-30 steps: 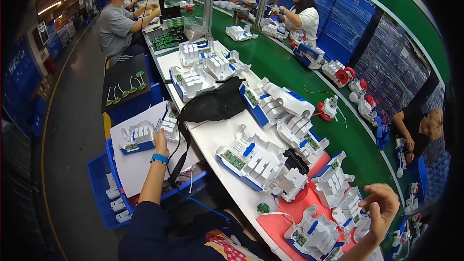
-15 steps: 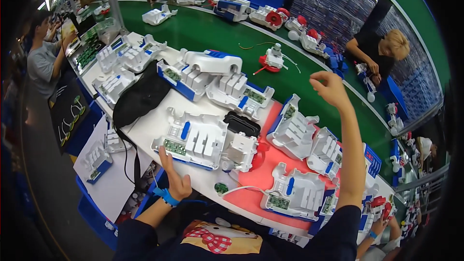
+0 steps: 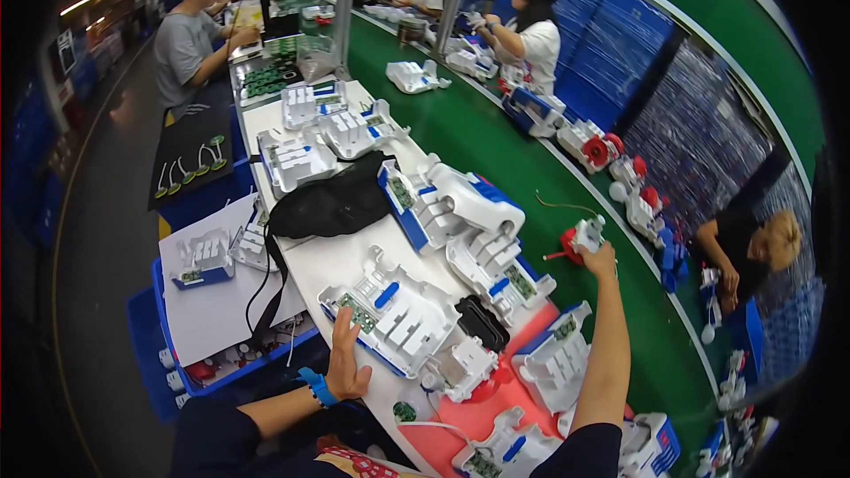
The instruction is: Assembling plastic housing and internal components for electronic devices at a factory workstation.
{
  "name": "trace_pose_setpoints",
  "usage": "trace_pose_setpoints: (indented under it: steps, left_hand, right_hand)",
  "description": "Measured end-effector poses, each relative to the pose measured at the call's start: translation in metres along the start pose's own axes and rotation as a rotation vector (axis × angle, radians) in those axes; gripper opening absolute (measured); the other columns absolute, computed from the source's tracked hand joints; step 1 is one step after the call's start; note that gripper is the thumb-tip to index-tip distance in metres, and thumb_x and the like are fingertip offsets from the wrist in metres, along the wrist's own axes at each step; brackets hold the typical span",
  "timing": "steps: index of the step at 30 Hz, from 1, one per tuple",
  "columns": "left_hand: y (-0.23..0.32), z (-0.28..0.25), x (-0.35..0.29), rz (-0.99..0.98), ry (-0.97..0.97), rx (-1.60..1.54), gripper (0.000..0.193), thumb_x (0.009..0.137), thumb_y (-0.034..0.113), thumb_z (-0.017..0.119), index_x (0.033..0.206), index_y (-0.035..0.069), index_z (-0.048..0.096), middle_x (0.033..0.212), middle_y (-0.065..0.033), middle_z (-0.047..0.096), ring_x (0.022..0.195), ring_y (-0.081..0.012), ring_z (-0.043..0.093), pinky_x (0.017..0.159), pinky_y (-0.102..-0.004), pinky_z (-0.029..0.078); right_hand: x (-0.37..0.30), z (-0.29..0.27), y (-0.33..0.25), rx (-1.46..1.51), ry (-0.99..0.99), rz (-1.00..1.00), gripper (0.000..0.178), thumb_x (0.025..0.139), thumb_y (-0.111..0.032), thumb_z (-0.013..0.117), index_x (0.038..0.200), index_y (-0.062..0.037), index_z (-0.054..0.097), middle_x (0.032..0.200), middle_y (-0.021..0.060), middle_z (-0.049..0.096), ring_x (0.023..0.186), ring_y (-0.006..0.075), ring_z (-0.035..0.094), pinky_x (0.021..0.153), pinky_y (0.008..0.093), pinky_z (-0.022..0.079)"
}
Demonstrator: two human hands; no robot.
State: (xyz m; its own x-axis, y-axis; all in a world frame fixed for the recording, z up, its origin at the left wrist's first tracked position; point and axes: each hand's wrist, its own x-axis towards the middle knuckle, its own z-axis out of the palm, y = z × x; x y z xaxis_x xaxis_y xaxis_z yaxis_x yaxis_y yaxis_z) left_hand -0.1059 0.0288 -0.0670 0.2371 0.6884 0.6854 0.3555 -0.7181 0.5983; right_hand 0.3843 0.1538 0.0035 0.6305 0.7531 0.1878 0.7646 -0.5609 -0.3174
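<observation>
My left hand [image 3: 348, 370], a blue band at its wrist, has its fingers stretched out against the near edge of a white plastic housing [image 3: 409, 323]. This housing lies open side up, with a green circuit board [image 3: 352, 312] and a blue strip inside. Out over the green belt, my right hand [image 3: 600, 263] closes its fingers on a small red-and-white plastic part [image 3: 584, 237] with thin wires. The fingertips are partly hidden behind that part. Beside the left-hand housing sit a black oval tray [image 3: 482, 323] and a clear-and-white frame piece [image 3: 465, 366].
More white-and-blue housings [image 3: 496, 274] crowd the table, some on a red mat [image 3: 443, 443]. A black cloth bag [image 3: 332, 204] lies across its middle. The green belt [image 3: 496, 177] runs along the far side. A blue crate [image 3: 239, 372] stands left. Co-workers sit around [image 3: 531, 35].
My right hand has reached forward from the air above the belt and taken hold of the red-and-white part. The view has turned left. My left hand stays at the housing.
</observation>
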Motion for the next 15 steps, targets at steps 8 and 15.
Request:
trace_pose_setpoints:
  steps: [8,15]
  left_hand:
    - [0.005,0.001,0.002,-0.019,-0.037,0.001,0.059,0.071,0.022,0.045,0.121,-0.004,0.025,0.128,-0.0288,0.021,0.119,-0.0442,0.02,0.098,-0.0464,0.015]
    - [-0.001,0.008,0.006,-0.014,-0.044,-0.007,0.06,0.072,0.023,0.044,0.122,-0.003,0.025,0.127,-0.029,0.022,0.118,-0.0441,0.021,0.098,-0.0458,0.015]
  right_hand:
    - [0.03,0.028,0.024,0.205,0.013,0.246,0.073,0.057,-0.041,0.067,0.106,0.0044,0.039,0.104,0.0243,0.051,0.097,0.0354,0.05,0.084,0.0392,0.039]
    - [0.02,0.012,0.04,0.145,0.098,0.219,0.064,0.053,-0.043,0.067,0.098,-0.0013,0.048,0.097,0.0196,0.056,0.091,0.0326,0.054,0.079,0.0394,0.042]
